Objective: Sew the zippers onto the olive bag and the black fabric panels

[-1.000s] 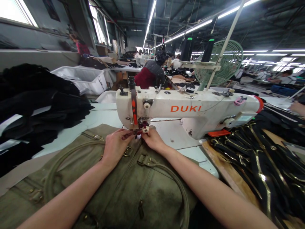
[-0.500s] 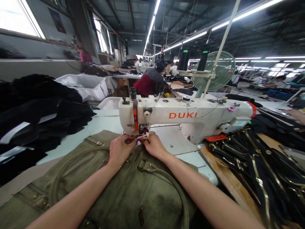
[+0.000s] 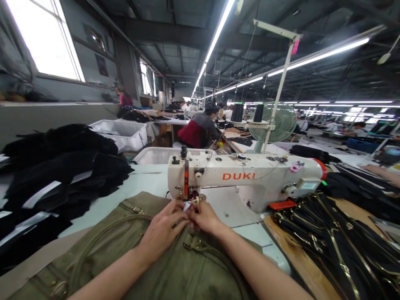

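My left hand [image 3: 167,221] and my right hand [image 3: 204,214] meet in front of the needle area of a white sewing machine [image 3: 209,177]. Their bent fingertips close on a small white tag [image 3: 187,206], partly hidden by the fingers. Under both wrists spreads an olive-green bag [image 3: 168,266] with handles and brass-coloured rings. A curved handle [image 3: 86,250] lies left of my left forearm. The strap end with its buckle [image 3: 190,241] sits just below my right hand. The presser foot is mostly hidden behind my fingers.
Dark fabric pieces [image 3: 59,175] are heaped at left. Black strips with gold zips [image 3: 337,241] cover a wooden board [image 3: 300,258] at right. Behind the machine stand a white bin [image 3: 153,156], thread cones [image 3: 237,113] and a fan [image 3: 281,125]. A co-worker [image 3: 200,129] bends over a table beyond.
The view has tilted up, so the machine and bag sit lower. My left hand has turned, its back now more toward me, and its fingers have drawn closer to my right hand at the tag.
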`<state>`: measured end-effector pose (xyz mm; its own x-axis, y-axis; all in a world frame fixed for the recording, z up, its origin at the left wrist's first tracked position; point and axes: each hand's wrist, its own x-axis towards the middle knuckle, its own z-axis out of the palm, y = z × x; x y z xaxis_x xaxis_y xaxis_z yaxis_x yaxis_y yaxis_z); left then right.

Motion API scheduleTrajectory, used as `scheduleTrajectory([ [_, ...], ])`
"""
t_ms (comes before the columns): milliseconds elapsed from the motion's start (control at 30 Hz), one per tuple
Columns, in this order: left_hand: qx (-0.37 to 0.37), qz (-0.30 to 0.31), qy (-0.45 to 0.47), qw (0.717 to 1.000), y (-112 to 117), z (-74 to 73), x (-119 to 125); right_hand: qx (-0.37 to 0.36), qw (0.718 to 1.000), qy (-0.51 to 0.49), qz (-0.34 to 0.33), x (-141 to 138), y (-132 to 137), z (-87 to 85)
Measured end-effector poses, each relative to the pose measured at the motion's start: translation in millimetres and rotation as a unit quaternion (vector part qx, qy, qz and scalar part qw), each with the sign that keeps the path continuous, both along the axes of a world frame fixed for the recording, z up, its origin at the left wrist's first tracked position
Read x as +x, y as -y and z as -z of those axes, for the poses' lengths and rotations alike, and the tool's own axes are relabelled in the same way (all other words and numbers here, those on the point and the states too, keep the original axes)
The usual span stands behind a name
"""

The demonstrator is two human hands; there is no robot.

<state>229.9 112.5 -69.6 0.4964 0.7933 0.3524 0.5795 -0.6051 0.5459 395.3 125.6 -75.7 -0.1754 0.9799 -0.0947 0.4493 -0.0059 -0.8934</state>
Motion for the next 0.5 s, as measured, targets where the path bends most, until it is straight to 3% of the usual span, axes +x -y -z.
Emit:
scheduleTrajectory([
  [100, -0.038, 0.083, 0.011, 0.996, -5.0, -3.0, -8.3, -0.001, 0.999, 0.005, -0.037, 11.9, 17.9, -7.8],
  [200, -0.061, 0.112, 0.013, 0.992, -9.4, -3.3, -15.0, 0.017, 0.998, 0.030, -0.045, 18.9, 31.5, -14.2],
  [400, -0.091, 0.031, 0.012, 0.995, -3.0, -10.8, -23.6, 0.067, 0.989, 0.124, -0.052, 29.6, 51.4, -27.0],
  [500, -0.107, -0.006, 0.010, 0.994, -2.2, -15.2, -27.1, 0.116, 0.970, 0.213, 0.004, 68.9, 61.8, -55.2],
])
